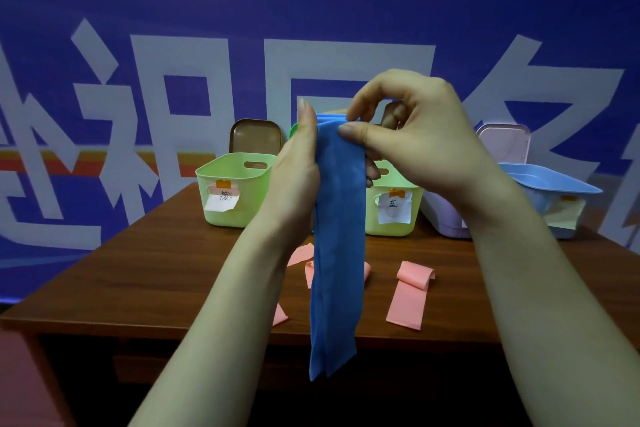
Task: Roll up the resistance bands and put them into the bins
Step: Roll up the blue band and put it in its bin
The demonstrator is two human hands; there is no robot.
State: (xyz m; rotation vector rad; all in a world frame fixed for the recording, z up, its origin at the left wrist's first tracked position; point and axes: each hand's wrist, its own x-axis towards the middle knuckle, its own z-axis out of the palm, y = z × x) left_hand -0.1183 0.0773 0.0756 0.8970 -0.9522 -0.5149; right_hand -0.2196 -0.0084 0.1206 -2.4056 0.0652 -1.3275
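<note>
1. The blue band [337, 253] covers much of the middle of the table [138, 270]. Behind it and the left forearm lie pink bands [300, 254], only their ends showing.
2. The left hand's [298, 166] fingers go behind the blue band and are mostly hidden. Only the thumb, straight up along the band's left edge, is plain.
3. The second green bin [394, 211] is half hidden by the band and the right hand [412, 128], and the lilac bin [446, 218] by the right wrist.
4. At the band's top a few layers show edge-on. It may be the start of a roll, but this is hard to tell.
5. The blue band is held in the air above the near table edge. Its long axis is vertical and its free end hangs down past that edge.
6. The left hand grips the band's upper part from the left. The right hand pinches the top between thumb and forefinger.
7. One pink band [410, 291] lies in full view on the right, its far end curled over and its long axis running near to far.
8. The left green bin [235, 191] and the blue bin [554, 189] stand along the far edge.
</note>
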